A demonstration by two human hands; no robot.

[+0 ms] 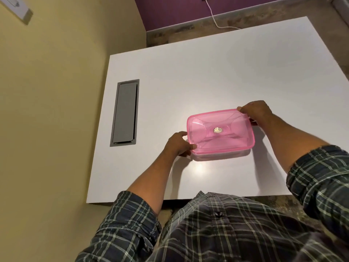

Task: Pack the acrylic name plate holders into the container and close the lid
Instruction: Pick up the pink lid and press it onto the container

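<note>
Closing step: both hands grip the pink lid (220, 129) on the container (222, 156), left hand (178, 143) at near-left corner, right hand (257, 113) at far-right. Box sits toward the table's (188, 82) near edge. Next, prob. press corners down w/ even force till seated.

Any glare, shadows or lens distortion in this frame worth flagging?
Head view: a soft glare spot on the table just in front of the container; shadows fall beside it and under both forearms; wide-angle bending curves the table edges and wall; the lid is sharp, and its sticker's print is too small to read.
</note>
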